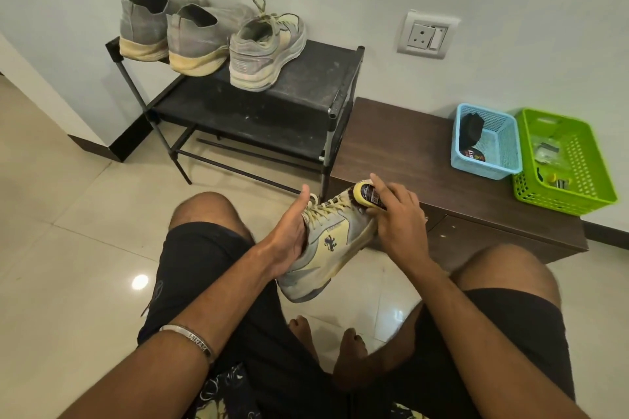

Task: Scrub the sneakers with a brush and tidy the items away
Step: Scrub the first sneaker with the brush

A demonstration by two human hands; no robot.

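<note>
The sneaker (326, 245) is held up between the knees, over the floor, toe toward the bench (408, 159). The left hand (289, 241) clamps its side by the laces; the right hand (398, 214) grips the brush (366, 197), bristles on the toe. Scrubbing is in hand; next the shoe probably needs turning to reach unbrushed panels. Its mate (265, 50) waits on the rack (306, 105). The brush label is too blurred to read; the bracelet (190, 337) seems to read "HIRAM".

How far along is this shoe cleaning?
Midway, it seems. In hand: the left hand holds a sneaker while the right hand scrubs its toe with the brush. Three shoes sit on the rack; their state is unclear. Tidying remains.
</note>
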